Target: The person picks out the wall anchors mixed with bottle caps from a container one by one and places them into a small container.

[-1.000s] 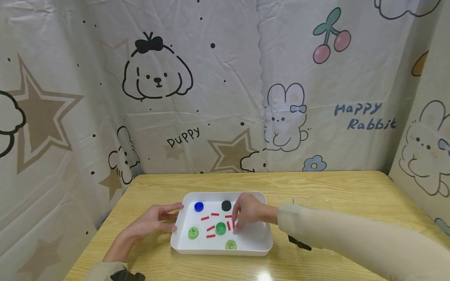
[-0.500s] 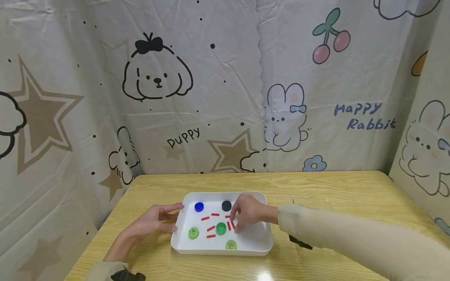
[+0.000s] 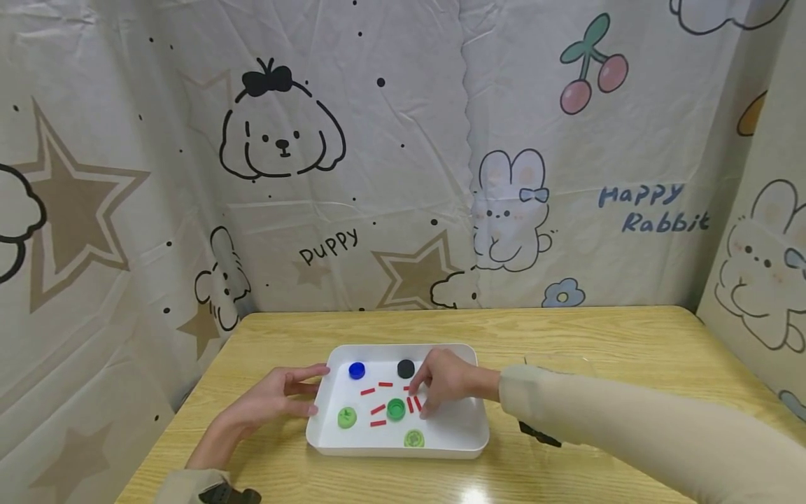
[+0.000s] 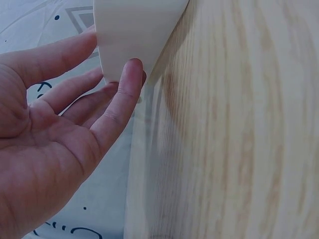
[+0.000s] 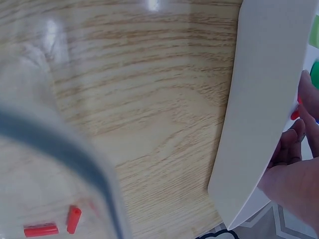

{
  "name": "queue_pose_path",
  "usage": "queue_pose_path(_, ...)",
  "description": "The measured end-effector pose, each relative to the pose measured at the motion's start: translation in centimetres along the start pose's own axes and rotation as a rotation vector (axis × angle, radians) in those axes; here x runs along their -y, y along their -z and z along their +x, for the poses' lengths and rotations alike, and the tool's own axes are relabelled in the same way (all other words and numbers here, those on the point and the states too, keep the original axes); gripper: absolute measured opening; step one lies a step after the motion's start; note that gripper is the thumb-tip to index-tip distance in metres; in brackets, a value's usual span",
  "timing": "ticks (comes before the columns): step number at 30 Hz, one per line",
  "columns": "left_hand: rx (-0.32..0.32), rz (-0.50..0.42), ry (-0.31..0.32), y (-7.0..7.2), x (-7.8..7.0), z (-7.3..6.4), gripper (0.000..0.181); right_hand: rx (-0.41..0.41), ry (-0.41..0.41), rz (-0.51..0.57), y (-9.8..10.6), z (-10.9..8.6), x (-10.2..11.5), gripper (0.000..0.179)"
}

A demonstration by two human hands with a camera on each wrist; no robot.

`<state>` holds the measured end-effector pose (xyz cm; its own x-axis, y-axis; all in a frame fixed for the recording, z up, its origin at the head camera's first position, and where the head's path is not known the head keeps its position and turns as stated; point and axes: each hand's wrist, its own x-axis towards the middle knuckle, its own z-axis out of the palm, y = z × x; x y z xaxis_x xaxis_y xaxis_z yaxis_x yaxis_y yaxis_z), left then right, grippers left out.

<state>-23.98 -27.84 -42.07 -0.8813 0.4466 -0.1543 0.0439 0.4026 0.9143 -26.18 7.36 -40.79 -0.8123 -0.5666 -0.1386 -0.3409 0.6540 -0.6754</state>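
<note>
Right hand (image 3: 447, 380), index finger (image 3: 420, 376) farther left, thumb (image 3: 428, 407) apart

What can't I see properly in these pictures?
Head view: one end of a red stick, behind the right hand.
Head view: the mark on the left light green disc, too small.
Right wrist view: the dark green disc, cut off by the edge.
Left wrist view: inside the white tray, behind its wall.

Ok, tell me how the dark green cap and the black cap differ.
The dark green cap sits near the middle of the tray, the black cap near its far wall. Red sticks lie on several sides of the dark green cap, while the black cap has visible ones only on its near side. Both are round.
</note>
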Motion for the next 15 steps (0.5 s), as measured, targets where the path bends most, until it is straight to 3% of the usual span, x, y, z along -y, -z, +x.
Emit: queue_pose_path(15,0.004,-0.004,-0.005,-0.01,-0.15,-0.06,0.078,-0.001,0.022,-0.017,-0.28,-0.03,-0.12,0.025)
